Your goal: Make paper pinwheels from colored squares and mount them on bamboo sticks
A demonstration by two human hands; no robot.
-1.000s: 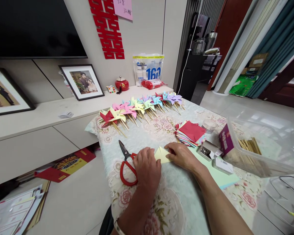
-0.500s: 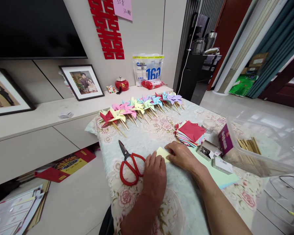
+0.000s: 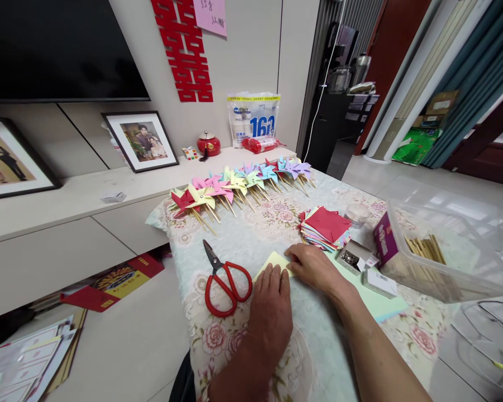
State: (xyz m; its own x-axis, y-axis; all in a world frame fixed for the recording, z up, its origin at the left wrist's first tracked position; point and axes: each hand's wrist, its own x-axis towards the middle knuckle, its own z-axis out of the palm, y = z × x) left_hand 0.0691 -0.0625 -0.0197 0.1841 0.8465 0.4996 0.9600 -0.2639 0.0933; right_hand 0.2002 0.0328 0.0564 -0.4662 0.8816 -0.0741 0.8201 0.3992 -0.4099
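Observation:
A small sheet of pale yellow paper (image 3: 275,259) lies on the cloth-covered table under my hands. My left hand (image 3: 272,298) rests flat on its near part, fingers stretched out and covering much of it. At the sheet's right corner, my right hand (image 3: 314,268) has curled fingers and thumb closed on the edge. Scissors (image 3: 224,282) with red handles lie just left of my left hand, blades pointing away. Beyond my right hand sits a stack of coloured paper squares (image 3: 327,225), red on top.
Several paper pinwheels (image 3: 235,181) on sticks lie along the table's far edge. To the right are an open box of small metal pieces (image 3: 352,261), a small white box (image 3: 380,283), light green paper (image 3: 388,307) and a clear plastic bin (image 3: 478,273) holding sticks.
My left hand has slid a little to the right over the yellow paper, and more of the sheet shows along its far left side. My right hand has shifted only slightly.

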